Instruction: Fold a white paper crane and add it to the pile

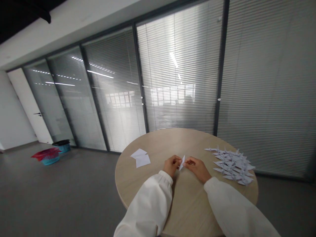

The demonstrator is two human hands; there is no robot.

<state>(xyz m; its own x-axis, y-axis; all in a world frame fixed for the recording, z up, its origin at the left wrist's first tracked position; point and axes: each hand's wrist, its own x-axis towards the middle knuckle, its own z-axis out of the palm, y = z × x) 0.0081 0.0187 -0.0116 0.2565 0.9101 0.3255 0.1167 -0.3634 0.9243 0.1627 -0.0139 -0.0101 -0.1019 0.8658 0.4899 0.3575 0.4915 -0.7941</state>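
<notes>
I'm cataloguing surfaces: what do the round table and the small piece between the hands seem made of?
The round table seems pale wood or wood-look laminate, matte, with faint grain. The folded piece pinched by left hand and right hand is likely thin white paper: crisp creases.

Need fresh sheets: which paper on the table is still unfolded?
The flat sheets left of the left hand; the right-side pile and the held piece are folded.

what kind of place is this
Probably an office meeting area: glass walls with slatted blinds, a grey floor and a round wooden table, where the left hand and right hand pinch a folded paper.
</notes>
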